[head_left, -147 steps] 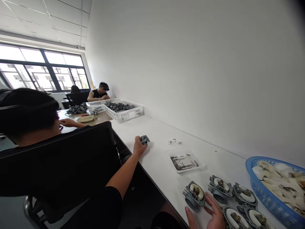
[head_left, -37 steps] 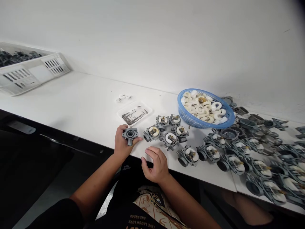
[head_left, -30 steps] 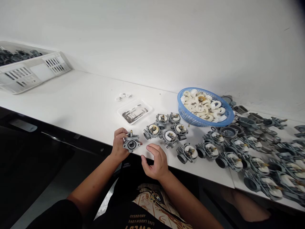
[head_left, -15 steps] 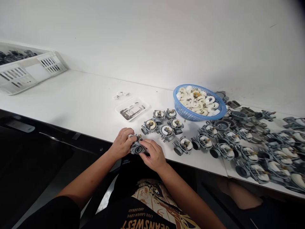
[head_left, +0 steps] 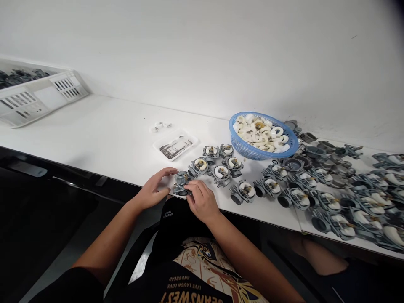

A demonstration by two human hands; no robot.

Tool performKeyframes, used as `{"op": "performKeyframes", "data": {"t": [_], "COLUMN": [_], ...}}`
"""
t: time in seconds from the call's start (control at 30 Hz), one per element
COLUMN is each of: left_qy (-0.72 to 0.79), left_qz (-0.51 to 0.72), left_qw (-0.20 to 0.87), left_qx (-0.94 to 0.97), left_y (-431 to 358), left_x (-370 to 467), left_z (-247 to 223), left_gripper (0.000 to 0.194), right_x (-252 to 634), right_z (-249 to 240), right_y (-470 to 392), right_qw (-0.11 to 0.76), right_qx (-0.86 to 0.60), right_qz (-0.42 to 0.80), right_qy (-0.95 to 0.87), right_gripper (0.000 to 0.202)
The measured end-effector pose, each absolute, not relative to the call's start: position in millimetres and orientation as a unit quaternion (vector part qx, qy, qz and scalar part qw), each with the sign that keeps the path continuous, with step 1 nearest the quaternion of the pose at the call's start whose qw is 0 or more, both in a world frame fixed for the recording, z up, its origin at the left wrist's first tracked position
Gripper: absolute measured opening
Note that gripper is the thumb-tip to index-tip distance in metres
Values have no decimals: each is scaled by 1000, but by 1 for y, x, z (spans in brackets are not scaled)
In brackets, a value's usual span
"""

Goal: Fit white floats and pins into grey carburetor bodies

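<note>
- So the grey metal body (head_left: 181,180) is at the table's front edge between both hands: cast-looking, chunky, with a round opening facing the wearer.
- Right hand (head_left: 202,200) has thumb and fingers closed on its near right side.
- Left hand (head_left: 153,191) is open, fingers and thumb curved beside its left side; can't tell if the fingertips touch.
- White table (head_left: 110,126) looks smooth and flat.
- Shallow translucent tray (head_left: 196,139) just beyond the hands, thin dark metal pins (head_left: 175,148) inside, little white pieces (head_left: 159,125) behind it.
- Blue mesh plastic basket (head_left: 244,147), oval-looking, heaped with smooth cream C-shaped pieces (head_left: 277,132).
- Finned castings with white inserts (head_left: 221,172) stand between the right hand and that basket, more crowding the right.
- Slotted white crate (head_left: 47,99) far left, dark metal parts (head_left: 23,75) inside.
</note>
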State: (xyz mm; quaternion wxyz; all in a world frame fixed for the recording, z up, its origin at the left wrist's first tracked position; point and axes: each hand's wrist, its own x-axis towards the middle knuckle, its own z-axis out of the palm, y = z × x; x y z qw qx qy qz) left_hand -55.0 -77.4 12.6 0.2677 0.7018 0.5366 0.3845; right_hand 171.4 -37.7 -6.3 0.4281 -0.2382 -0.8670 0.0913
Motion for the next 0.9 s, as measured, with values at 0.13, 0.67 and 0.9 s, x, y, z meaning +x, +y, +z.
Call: {"op": "performKeyframes", "data": {"t": [0.13,0.67,0.9], "left_qy": [518,657,699], "left_qz": [386,458,492], "left_qw": [300,213,184], "left_qx": [702,560,486], "left_y": [-85,-76,-76], "left_x": [-54,-47,-40], "left_z": [12,-9,-17], "left_gripper": [69,86,85], "right_x": [167,176,247], "right_z": [0,43,136], "right_y": [-37,-45,4], "right_qw": [402,283,363], "right_qx": [-251,-230,-248], "right_qz": [67,-2,-3], "right_qy": [-878,-931,-898], "right_gripper": [22,35,22]}}
